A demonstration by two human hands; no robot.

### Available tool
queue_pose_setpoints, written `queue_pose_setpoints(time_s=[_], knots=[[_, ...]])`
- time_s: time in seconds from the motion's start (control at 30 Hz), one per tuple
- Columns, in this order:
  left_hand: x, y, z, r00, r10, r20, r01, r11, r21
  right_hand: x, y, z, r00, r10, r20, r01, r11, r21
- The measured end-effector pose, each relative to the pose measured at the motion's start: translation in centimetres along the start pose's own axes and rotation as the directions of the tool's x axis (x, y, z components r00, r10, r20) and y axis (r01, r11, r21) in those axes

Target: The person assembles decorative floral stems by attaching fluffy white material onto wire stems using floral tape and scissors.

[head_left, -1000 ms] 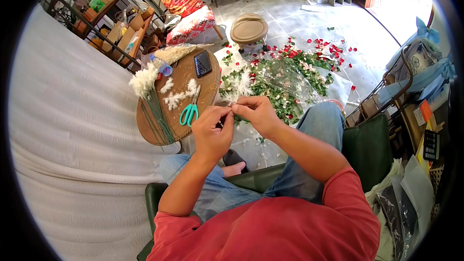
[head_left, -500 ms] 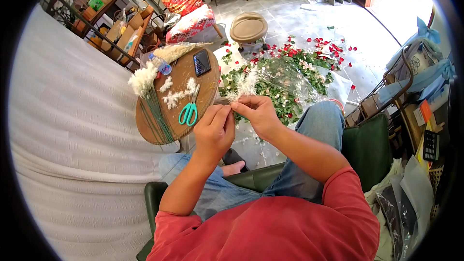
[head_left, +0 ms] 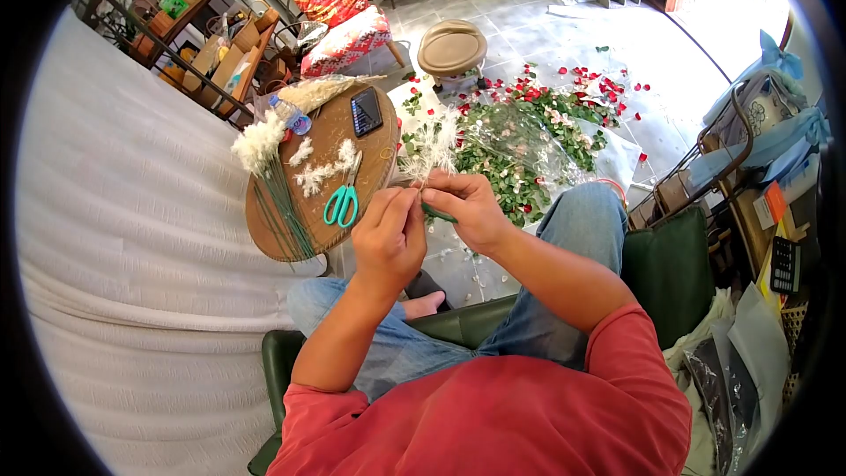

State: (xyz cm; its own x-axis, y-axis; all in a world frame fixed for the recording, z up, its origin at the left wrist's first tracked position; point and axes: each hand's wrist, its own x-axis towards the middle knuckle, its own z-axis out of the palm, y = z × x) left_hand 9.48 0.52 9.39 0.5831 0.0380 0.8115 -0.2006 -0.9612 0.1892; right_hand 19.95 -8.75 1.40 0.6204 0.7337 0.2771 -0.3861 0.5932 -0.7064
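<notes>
A white feathery plume (head_left: pixel 438 143) stands up from between my two hands, its base hidden by the fingertips. My left hand (head_left: pixel 389 231) is closed in a pinch at that base. Close against it, my right hand (head_left: pixel 469 210) pinches there too, and a dark green strip (head_left: pixel 438 213) shows under its fingers. On the round wooden table (head_left: pixel 359 167) to the left lie scissors with turquoise handles (head_left: pixel 341 205), loose white tufts (head_left: pixel 310 180), and a bunch of white plumes (head_left: pixel 261 145) on thin green stems.
A phone (head_left: pixel 367 113) and a small plastic bottle (head_left: pixel 298 122) are on the table. Leaves and red petals (head_left: pixel 538 123) cover the floor ahead, near a beige stool (head_left: pixel 452 48). A white curtain (head_left: pixel 132 256) hangs at the left; a loaded metal rack (head_left: pixel 745 137) stands at the right.
The plume has swung a little left and spread in view. A green strip now shows beneath my right fingers. Both hands stay pinched together at the plume's base.
</notes>
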Motion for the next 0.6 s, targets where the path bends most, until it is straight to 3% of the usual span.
queue_pose_setpoints(time_s=[0.03,0.1,0.13,0.17,0.2,0.23,0.3,0.33,0.4,0.53,0.57,0.6], knots=[[-0.1,0.0,-0.1,1.000,0.000,0.001,0.000,1.000,0.000,0.0,0.0,0.0,1.000,0.000,-0.001,0.000,1.000,0.001],[-0.3,0.0,-0.4,0.969,-0.227,0.101,0.242,0.955,-0.170,0.1,-0.1,0.1,1.000,-0.024,-0.019,0.025,1.000,0.007],[-0.3,0.1,-0.7,0.968,-0.229,0.101,0.244,0.955,-0.170,0.1,-0.2,0.0,1.000,-0.023,-0.020,0.023,1.000,0.007],[-0.3,0.3,-1.1,0.865,-0.439,0.244,0.499,0.804,-0.322,0.1,-0.3,-0.2,1.000,-0.002,0.009,0.002,1.000,0.014],[-0.1,0.4,-1.5,0.702,-0.582,0.411,0.712,0.566,-0.415,0.0,-0.4,-0.3,0.999,0.019,0.039,-0.020,1.000,0.020],[0.2,0.4,-2.0,0.701,-0.584,0.410,0.713,0.565,-0.415,-0.1,-0.5,-0.3,0.999,0.021,0.040,-0.022,1.000,0.020],[0.8,0.0,-2.7,0.453,-0.594,0.665,0.867,0.119,-0.484,-0.2,-0.9,-0.2,0.996,0.031,0.079,-0.036,0.997,0.064],[1.0,-0.4,-2.8,0.452,-0.595,0.664,0.867,0.119,-0.484,-0.2,-0.8,-0.2,0.996,0.032,0.080,-0.037,0.997,0.065],[1.2,-0.8,-2.9,0.372,-0.523,0.767,0.856,-0.125,-0.501,-0.1,-0.8,-0.2,0.995,-0.028,0.096,0.021,0.997,0.077],[0.5,-0.1,-2.0,0.399,-0.597,0.696,0.871,0.010,-0.491,0.0,-1.1,0.1,0.998,0.002,0.062,-0.007,0.997,0.071],[-0.1,0.1,-1.4,0.634,-0.597,0.492,0.767,0.403,-0.499,0.1,-0.9,0.0,1.000,0.024,0.006,-0.024,0.999,0.031],[-0.5,0.2,-1.1,0.833,-0.472,0.288,0.553,0.734,-0.395,0.1,-0.8,0.0,0.998,0.043,-0.050,-0.044,0.999,-0.008]])
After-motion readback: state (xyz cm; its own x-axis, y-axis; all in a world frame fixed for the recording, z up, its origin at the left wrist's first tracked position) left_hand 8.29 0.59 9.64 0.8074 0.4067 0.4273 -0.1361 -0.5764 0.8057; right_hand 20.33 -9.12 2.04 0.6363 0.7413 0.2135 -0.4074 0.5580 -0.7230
